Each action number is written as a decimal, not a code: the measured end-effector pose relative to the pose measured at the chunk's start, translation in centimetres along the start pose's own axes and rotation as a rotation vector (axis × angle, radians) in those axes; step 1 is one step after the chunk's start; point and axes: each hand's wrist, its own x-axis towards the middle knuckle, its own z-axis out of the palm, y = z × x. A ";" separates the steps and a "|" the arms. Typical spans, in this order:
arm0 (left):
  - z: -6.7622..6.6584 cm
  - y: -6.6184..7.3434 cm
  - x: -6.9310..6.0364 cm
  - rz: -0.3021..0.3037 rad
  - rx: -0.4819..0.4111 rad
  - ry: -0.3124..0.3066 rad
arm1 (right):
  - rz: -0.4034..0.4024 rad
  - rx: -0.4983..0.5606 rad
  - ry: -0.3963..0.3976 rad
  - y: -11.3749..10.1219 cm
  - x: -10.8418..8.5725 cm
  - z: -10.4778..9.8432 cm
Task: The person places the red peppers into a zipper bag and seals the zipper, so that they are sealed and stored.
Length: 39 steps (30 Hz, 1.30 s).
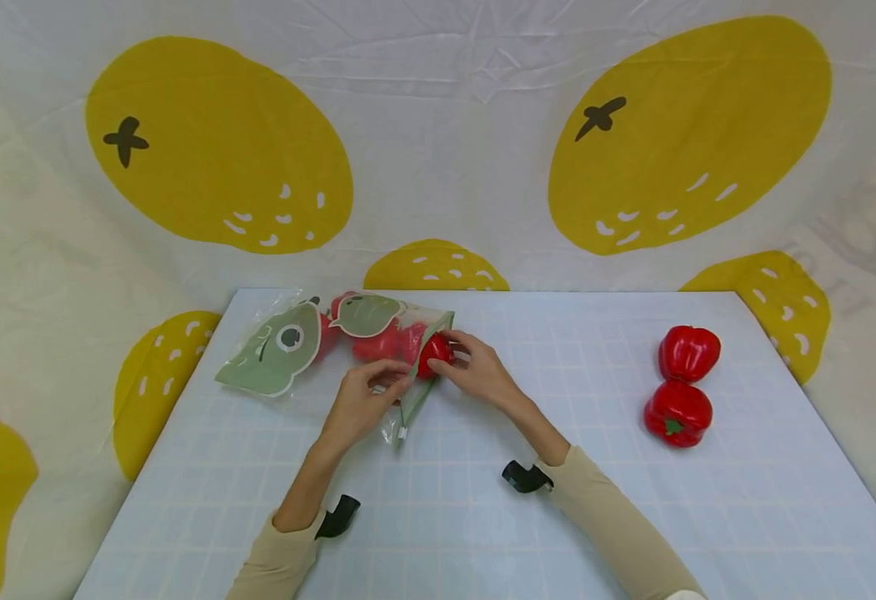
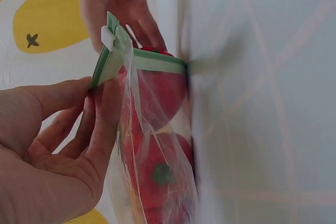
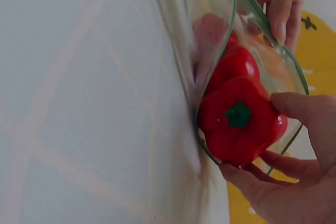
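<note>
The right grip holds a glossy, lobed red bell pepper with a green stem; the left grip pinches a green-rimmed, clear plastic bag.

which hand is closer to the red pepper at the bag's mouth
Right: the right hand grips the red pepper, while the left hand pinches the rim of the bag, near the pepper but apart from it.

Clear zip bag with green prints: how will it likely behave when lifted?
The bag probably flops, as its thin film wrinkles around the red peppers inside. Its green zip edge may be stiffer, holding a smooth curve in the right wrist view. Tilted zip-end down, it could spill, since that end gapes open.
</note>
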 end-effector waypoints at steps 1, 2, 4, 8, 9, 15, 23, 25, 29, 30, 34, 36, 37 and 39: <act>0.0 0.0 0.0 -0.002 -0.001 0.000 | 0.007 0.015 -0.008 0.1 0.0 -0.1; 0.1 0.1 0.0 -0.005 -0.003 -0.001 | 0.011 0.029 -0.012 0.2 -0.1 -0.2; 0.1 0.1 0.0 -0.007 -0.001 0.001 | 0.011 0.051 -0.009 0.4 -0.1 -0.3; 0.1 0.1 0.1 -0.015 0.003 0.000 | -0.018 0.058 0.017 0.7 0.0 -0.3; 0.1 0.0 0.1 -0.013 0.004 -0.001 | -0.028 0.053 0.027 0.8 0.0 -0.2; -0.1 -0.1 0.1 0.008 0.007 0.000 | -0.041 0.015 0.072 0.8 0.2 0.3; -0.2 0.0 0.1 0.016 -0.008 -0.022 | -0.039 0.025 0.087 0.7 0.7 0.7; -0.2 -0.1 0.1 0.029 -0.016 -0.028 | -0.039 0.034 0.085 0.7 0.8 0.8; -0.4 -0.2 0.1 0.048 -0.014 -0.034 | -0.051 0.052 0.089 0.6 1.0 1.0; -0.4 -0.2 0.1 0.052 -0.013 -0.036 | -0.053 0.059 0.092 0.6 1.1 1.1; -0.5 -0.2 0.2 0.071 -0.001 -0.046 | -0.076 0.079 0.094 0.7 1.3 1.4; -0.5 -0.2 0.2 0.081 0.006 -0.054 | -0.086 0.085 0.089 0.6 1.5 1.5; -0.5 -0.3 0.2 0.085 0.012 -0.057 | -0.088 0.085 0.086 0.6 1.5 1.6; -0.5 -0.3 0.3 0.088 0.017 -0.065 | -0.080 0.087 0.081 0.5 1.6 1.7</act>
